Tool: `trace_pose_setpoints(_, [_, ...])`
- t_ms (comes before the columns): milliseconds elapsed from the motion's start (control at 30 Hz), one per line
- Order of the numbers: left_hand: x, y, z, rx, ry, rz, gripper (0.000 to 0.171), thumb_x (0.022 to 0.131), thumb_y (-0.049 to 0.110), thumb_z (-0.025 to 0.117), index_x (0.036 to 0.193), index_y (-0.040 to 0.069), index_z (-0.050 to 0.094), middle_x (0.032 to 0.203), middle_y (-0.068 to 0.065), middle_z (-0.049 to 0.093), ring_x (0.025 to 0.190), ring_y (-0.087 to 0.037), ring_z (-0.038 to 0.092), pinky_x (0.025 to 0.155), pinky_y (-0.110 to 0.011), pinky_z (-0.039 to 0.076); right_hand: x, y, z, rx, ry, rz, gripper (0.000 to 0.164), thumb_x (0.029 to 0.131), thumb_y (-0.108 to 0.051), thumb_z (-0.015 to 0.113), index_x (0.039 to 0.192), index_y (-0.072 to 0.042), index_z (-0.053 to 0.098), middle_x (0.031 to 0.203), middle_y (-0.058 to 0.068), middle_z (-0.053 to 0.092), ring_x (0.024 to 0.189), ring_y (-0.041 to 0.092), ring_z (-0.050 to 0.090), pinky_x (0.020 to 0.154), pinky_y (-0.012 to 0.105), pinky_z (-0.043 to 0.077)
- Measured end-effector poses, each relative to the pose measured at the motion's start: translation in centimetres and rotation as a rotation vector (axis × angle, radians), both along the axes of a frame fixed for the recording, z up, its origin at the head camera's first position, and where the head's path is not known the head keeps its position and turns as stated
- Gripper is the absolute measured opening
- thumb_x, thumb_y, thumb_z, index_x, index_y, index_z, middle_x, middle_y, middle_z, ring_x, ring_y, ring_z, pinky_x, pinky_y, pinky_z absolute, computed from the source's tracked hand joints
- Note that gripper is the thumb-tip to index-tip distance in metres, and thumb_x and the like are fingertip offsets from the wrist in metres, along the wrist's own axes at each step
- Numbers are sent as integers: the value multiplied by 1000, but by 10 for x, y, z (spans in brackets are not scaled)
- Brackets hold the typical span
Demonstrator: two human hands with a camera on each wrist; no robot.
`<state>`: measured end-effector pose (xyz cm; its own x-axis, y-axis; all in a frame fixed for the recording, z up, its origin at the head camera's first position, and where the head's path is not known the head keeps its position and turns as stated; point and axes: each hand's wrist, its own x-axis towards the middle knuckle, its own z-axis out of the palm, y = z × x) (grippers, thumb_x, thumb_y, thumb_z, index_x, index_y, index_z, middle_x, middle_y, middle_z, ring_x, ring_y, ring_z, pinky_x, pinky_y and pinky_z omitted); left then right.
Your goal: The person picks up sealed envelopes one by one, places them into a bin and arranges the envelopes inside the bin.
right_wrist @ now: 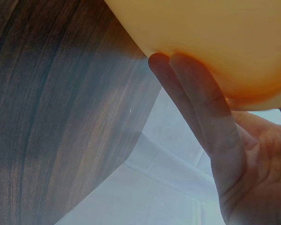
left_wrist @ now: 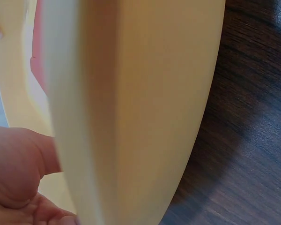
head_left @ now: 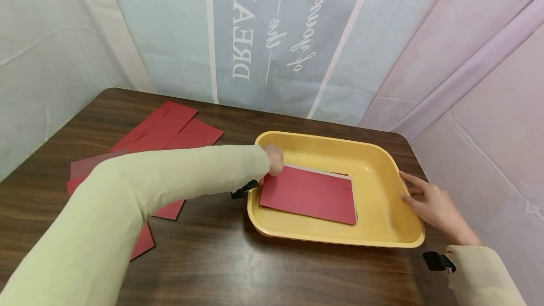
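A yellow plastic tray (head_left: 384,192) stands on the dark wooden table. Inside it, toward the left, lies a stack of flat red envelopes (head_left: 312,197) with a whitish edge showing beneath the top one. My left hand (head_left: 275,159) reaches over the left rim to the stack's upper left corner. In the left wrist view the tray wall (left_wrist: 150,93) hides most of that hand's fingers, so whether they pinch an envelope is unclear. My right hand (head_left: 437,209) holds the tray's right rim, thumb on top. Its long fingers (right_wrist: 201,98) lie against the outer wall.
More red envelopes (head_left: 161,126) lie spread and overlapping on the left of the table, partly covered by my left sleeve (head_left: 170,176). A printed cloth (head_left: 272,37) hangs behind the table's far edge, and pale cloth (head_left: 501,122) closes off the right side.
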<state>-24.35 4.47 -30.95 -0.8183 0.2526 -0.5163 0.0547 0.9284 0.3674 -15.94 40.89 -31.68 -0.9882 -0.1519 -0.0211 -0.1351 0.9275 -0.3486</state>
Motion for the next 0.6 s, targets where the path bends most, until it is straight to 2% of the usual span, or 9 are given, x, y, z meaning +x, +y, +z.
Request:
trace_pose_setpoints(133, [2, -1, 3, 21, -33, 41, 20, 98, 8, 48, 112, -1, 58, 102, -14, 57, 68, -23, 70, 54, -30, 57, 0, -1, 0, -1, 5, -2, 58, 91, -14, 64, 142, 2, 41, 97, 21, 71, 68, 14, 66, 59, 22, 46])
trace_pose_setpoints(267, [3, -3, 4, 33, -45, 41, 21, 96, 8, 52, 114, -1, 56, 103, -13, 54, 73, -23, 68, 55, -31, 57, 0, -2, 2, 1, 5, 2, 58, 91, -14, 63, 142, 2, 41, 97, 21, 71, 66, 9, 65, 59, 22, 46])
trace_pose_setpoints(400, [2, -5, 6, 29, -50, 12, 25, 93, 9, 57, 116, 1, 54, 106, -13, 53, 78, -24, 66, 58, -31, 58, 1, -2, 2, -3, 0, 1, 58, 91, -15, 63, 143, 1, 41, 98, 22, 71, 67, 8, 65, 60, 21, 47])
trace_pose_setpoints(500, [1, -8, 9, 27, -28, -30, 16, 93, 9, 57, 107, 1, 56, 100, -11, 53, 78, -23, 66, 57, -28, 57, 1, -2, 2, -9, -5, 2, 59, 92, -15, 63, 143, 1, 40, 98, 22, 71, 67, 8, 65, 59, 21, 47])
trace_pose_setpoints(567, [0, -10, 12, 19, -1, -75, 5, 91, 6, 57, 91, 2, 56, 88, -9, 51, 73, -18, 61, 53, -23, 53, 1, -1, 2, -12, -5, 5, 59, 92, -15, 63, 143, 1, 40, 99, 22, 71, 66, 8, 65, 59, 21, 47])
trace_pose_setpoints(600, [-1, -12, 13, 19, 17, -96, 10, 91, 5, 56, 81, 3, 54, 80, -7, 48, 68, -16, 58, 50, -20, 49, 0, -1, 3, -12, -4, 6, 59, 91, -15, 63, 143, 1, 40, 99, 22, 70, 66, 8, 65, 59, 21, 47])
